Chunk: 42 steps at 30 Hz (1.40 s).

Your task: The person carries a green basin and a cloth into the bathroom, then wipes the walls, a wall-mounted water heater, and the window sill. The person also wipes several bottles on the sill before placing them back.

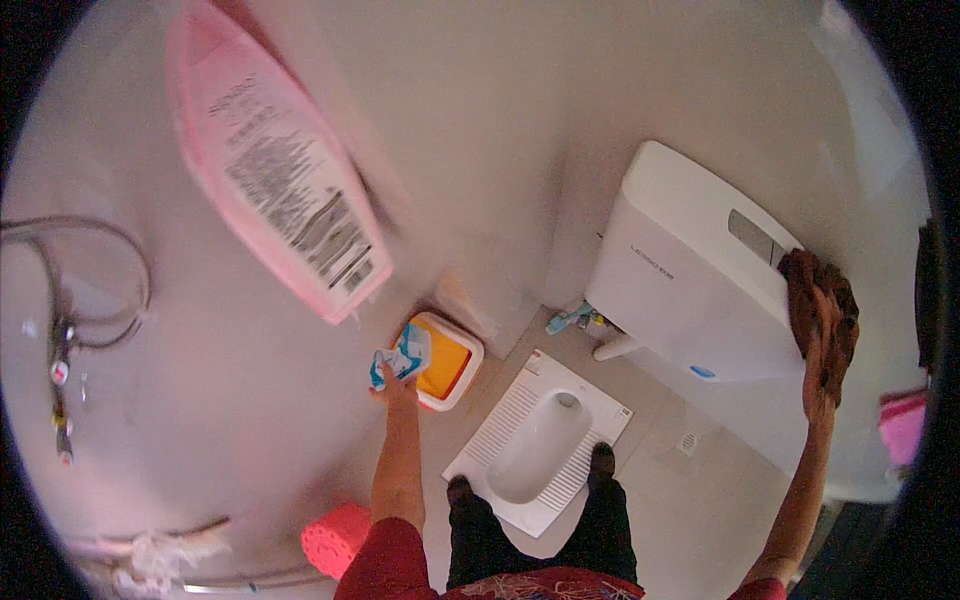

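"As we look straight down, what do our hands have?"

"Our left hand (393,386), left of centre, has its fingers closed around a blue-and-white packet (412,350). We see it overlapping a white-rimmed bin (477,352) with an orange inside; we cannot tell if they touch."

"And on the other side?"

"At the right of the frame, our right hand (826,325) is on a brown cloth (802,279) at the edge of a big white tank (690,270). Those fingers are too blurred for us to say whether they clamp the cloth or lie over it."

"What else can we describe?"

"Below centre is a white squat toilet (540,445), our dark shoes (602,459) at its sides. A pink package (285,180), tilted, fills much of the upper left, and something red (336,540) with holes shows at lower left."
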Available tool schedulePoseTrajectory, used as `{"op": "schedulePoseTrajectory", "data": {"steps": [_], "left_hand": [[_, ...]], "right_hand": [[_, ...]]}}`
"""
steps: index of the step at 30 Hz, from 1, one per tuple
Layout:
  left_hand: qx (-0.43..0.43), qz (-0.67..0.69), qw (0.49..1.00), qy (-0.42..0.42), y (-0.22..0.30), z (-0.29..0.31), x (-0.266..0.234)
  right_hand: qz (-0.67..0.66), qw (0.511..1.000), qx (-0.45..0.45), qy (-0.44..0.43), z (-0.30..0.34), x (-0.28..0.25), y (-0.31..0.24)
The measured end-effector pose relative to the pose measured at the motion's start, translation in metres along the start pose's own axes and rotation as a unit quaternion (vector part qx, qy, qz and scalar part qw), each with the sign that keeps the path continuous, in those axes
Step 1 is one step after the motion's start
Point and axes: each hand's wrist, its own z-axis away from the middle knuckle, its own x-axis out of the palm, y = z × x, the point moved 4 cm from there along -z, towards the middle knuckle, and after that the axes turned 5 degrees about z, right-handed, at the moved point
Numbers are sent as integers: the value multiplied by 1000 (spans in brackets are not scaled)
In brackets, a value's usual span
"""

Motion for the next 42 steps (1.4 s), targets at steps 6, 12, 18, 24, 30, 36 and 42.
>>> {"op": "schedulePoseTrajectory", "data": {"steps": [6, 12, 18, 24, 30, 36, 42], "left_hand": [[90, -231, 969, 5, 10, -82, -54], [65, -595, 799, 57, -7, -62, -55], [194, -623, 746, -136, 9, -44, -54], [317, -715, 587, -211, 3, 48, -9], [334, -628, 524, -469, -94, 305, 198], [443, -547, 276, -654, -166, 464, 327], [431, -559, 59, -705, -232, 495, 347]], "right_hand": [[-21, 992, 110, -65, 7, 27, -10], [17, 971, 210, -111, 18, 11, 7], [-32, 981, 162, -97, -30, 16, -28], [-190, 976, 4, -104, -105, 60, -106], [-28, 983, -15, -178, -95, 44, -89], [31, 962, 270, 33, -10, 16, -16], [-531, 577, 580, 221, 53, 46, 30]]}}
